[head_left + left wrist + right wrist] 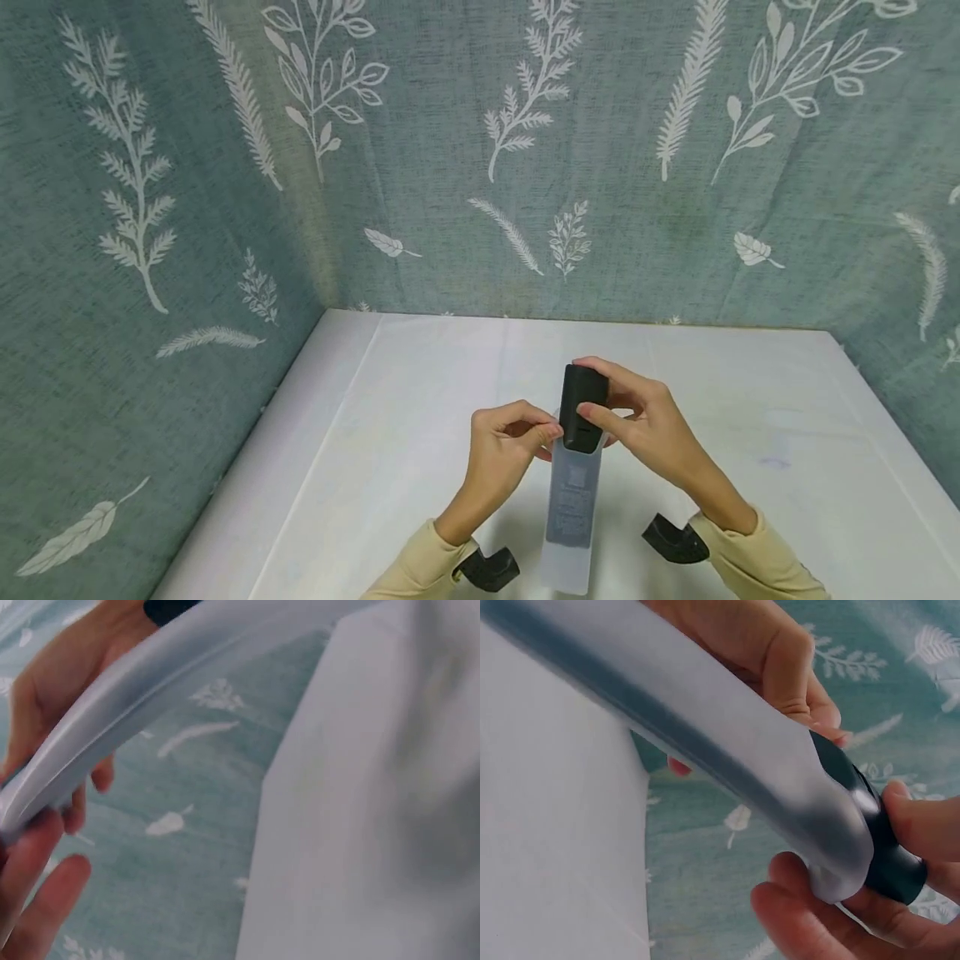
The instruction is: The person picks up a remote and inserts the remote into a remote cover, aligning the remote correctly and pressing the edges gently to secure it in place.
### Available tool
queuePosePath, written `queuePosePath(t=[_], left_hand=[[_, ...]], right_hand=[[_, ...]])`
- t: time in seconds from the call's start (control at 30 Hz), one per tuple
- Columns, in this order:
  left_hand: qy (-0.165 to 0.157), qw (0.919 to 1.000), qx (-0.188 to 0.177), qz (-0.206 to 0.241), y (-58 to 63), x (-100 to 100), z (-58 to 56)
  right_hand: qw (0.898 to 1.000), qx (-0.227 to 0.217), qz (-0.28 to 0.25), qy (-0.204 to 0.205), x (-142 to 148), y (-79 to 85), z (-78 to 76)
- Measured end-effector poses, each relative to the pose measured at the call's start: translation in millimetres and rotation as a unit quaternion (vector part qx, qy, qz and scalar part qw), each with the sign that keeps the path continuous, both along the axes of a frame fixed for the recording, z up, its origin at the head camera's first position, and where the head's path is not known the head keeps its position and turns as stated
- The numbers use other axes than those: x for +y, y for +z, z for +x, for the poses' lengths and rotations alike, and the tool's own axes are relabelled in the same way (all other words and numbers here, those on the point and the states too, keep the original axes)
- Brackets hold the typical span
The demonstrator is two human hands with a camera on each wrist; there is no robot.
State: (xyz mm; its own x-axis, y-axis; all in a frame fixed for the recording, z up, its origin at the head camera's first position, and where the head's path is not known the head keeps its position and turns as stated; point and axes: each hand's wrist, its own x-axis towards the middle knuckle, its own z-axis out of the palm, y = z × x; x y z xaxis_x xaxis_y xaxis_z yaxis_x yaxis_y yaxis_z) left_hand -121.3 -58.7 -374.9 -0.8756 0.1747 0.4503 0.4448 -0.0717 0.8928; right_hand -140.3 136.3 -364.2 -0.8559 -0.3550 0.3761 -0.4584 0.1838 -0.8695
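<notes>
A black remote control [583,408] stands partly inside a translucent sleeve-like cover [567,571]. Its lower part shows greyish through the cover, with small print too faint to read. My right hand [652,425] grips the bare black end, thumb on the near face and fingers around the far side. At the cover's mouth, my left hand [510,442] pinches the rim between thumb and fingers. In the right wrist view the cover [727,727] looks bent, with the black end [900,874] sticking out. The left wrist view shows the cover [112,712] passing between both hands.
A white table [390,417] lies under the hands. Blue-green leaf-patterned cloth [450,167] hangs behind it and at both sides. Black wrist mounts [489,570] sit on both sleeved forearms.
</notes>
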Motion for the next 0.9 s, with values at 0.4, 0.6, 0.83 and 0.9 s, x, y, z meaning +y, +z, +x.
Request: queuePosePath(t=[0.4, 0.6, 0.83, 0.9], left_hand=[[0.033, 0.9989, -0.033, 0.002, -3.0, 7.5, -5.1], [0.007, 0.9979, -0.064, 0.01, -18.8, 5.3, -18.3], [-0.045, 0.9946, -0.093, -0.002, -16.7, 8.7, -18.1], [-0.05, 0.9931, -0.105, -0.014, -14.8, 10.4, -16.7]], right_hand=[[1.0, -0.004, 0.01, 0.001, 0.7, -4.7, 0.3], [0.999, 0.024, 0.043, -0.009, 2.6, -0.1, -5.1], [0.998, 0.028, 0.05, -0.014, 6.1, 2.5, -4.7], [0.999, 0.017, 0.046, -0.006, 6.7, 1.2, -4.1]])
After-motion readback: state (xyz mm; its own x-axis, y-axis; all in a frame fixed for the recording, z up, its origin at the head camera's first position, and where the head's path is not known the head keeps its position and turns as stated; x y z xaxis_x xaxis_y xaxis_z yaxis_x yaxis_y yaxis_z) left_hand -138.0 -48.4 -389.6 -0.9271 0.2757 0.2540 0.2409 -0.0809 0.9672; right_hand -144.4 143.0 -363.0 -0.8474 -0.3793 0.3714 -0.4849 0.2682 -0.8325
